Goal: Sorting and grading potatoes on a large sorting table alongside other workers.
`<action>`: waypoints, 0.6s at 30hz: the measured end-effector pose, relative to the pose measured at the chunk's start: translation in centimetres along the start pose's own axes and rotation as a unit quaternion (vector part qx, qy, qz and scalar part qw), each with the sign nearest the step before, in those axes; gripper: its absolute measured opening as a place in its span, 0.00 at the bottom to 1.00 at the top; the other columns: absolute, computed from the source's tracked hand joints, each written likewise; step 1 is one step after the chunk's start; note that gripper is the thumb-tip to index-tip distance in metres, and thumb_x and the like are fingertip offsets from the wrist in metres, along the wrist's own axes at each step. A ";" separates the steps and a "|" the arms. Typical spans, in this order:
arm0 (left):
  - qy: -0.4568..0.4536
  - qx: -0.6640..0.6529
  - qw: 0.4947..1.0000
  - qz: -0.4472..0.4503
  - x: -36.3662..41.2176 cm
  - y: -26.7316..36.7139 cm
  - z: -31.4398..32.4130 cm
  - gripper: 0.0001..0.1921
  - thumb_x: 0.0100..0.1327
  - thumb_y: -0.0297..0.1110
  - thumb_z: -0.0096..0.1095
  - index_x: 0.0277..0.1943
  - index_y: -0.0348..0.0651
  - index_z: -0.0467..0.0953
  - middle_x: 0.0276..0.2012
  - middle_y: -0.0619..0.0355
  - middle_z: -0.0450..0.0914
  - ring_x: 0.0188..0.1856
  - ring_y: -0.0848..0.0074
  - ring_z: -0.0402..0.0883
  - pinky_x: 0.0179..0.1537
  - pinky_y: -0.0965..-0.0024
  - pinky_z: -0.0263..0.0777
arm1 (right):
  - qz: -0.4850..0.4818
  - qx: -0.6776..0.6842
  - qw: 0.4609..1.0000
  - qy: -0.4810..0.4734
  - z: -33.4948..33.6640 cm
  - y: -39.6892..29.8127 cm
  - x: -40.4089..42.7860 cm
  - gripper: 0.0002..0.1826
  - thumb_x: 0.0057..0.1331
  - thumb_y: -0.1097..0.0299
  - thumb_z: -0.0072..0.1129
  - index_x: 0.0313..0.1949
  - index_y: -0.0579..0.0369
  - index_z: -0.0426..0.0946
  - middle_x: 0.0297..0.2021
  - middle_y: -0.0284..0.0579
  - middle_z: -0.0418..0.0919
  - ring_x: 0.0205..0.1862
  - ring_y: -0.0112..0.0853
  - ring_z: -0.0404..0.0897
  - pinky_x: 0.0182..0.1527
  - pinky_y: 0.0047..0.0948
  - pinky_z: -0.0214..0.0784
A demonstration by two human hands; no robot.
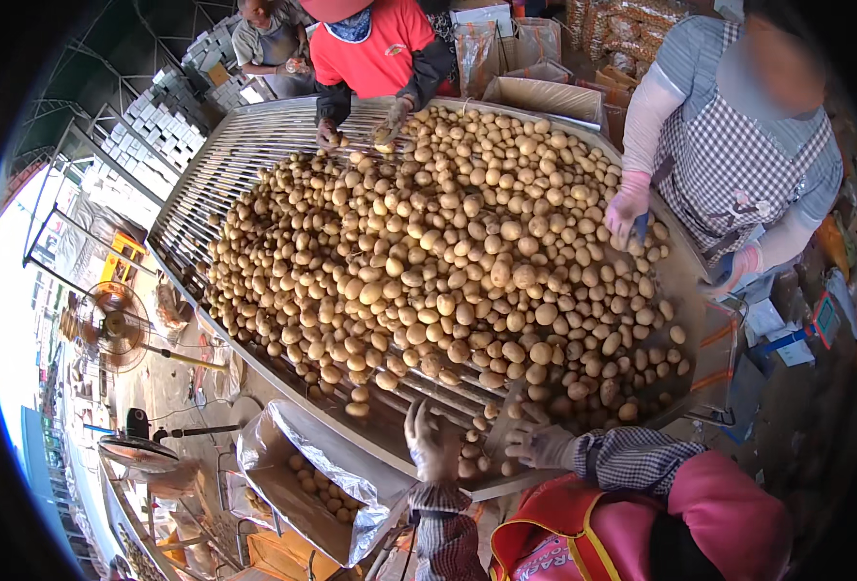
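My left hand [432, 444], in a pale glove, is raised over the near edge of a slatted metal sorting table [465, 396]. Its fingers are apart and nothing shows in it. To its right, my right hand [542, 441], also gloved, rests with spread fingers by a metal divider plate [503, 428]; no held thing is visible, though its underside is hidden. A few small potatoes [470, 450] lie in the corner between the hands. The large heap of potatoes [414, 276] spreads over the table beyond both hands.
An open cardboard box [312, 534] with a plastic liner and potatoes inside stands left of my left hand, below the table rim. A co-worker's gloved hand [628, 210] is at the heap's right; another co-worker's gloved hands [396, 120] work at the far side. Fans stand at left.
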State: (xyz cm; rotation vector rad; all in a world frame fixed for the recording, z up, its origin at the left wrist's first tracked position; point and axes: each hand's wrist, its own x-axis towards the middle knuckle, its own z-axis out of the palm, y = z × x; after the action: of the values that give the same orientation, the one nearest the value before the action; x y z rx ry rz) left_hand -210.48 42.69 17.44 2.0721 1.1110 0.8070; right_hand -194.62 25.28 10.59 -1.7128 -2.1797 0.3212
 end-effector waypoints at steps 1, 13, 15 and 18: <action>-0.058 -0.027 0.998 -0.009 3.0 3.2 2.3 0.24 0.62 0.30 0.62 0.61 0.37 0.72 0.61 0.41 0.71 0.62 0.50 0.71 0.63 0.56 0.67 | -0.001 -0.190 0.970 -0.150 -1.3 0.6 0.4 0.12 0.56 0.56 0.60 0.37 0.40 0.72 0.41 0.30 0.71 0.54 0.31 0.70 0.62 0.54 0.56; -0.295 0.306 0.900 0.097 15.8 10.6 21.7 0.30 0.60 0.47 0.66 0.66 0.59 0.68 0.69 0.60 0.60 0.70 0.43 0.54 0.61 0.39 0.62 | 0.198 -0.028 0.979 -0.030 -9.5 2.7 -8.5 0.14 0.56 0.64 0.60 0.43 0.47 0.78 0.51 0.36 0.76 0.56 0.34 0.74 0.64 0.55 0.54; -0.300 0.246 0.909 0.151 12.8 8.6 21.2 0.31 0.56 0.47 0.68 0.63 0.56 0.70 0.67 0.56 0.63 0.67 0.45 0.58 0.62 0.45 0.63 | 0.274 0.016 0.960 0.053 -10.1 2.6 -8.5 0.13 0.59 0.62 0.60 0.44 0.45 0.78 0.50 0.35 0.77 0.59 0.38 0.72 0.66 0.54 0.54; -0.310 0.106 0.942 0.066 9.9 7.3 15.6 0.32 0.48 0.48 0.72 0.58 0.52 0.74 0.60 0.51 0.68 0.64 0.51 0.63 0.62 0.52 0.63 | 0.290 0.057 0.940 0.169 -12.2 7.3 -4.2 0.13 0.58 0.67 0.64 0.43 0.48 0.80 0.50 0.36 0.78 0.52 0.40 0.76 0.59 0.45 0.64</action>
State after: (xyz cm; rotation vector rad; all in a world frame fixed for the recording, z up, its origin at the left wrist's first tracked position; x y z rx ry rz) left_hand -190.74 44.22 15.78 2.3566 0.7313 0.0552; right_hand -182.26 22.50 18.37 -2.1294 -1.3623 0.2627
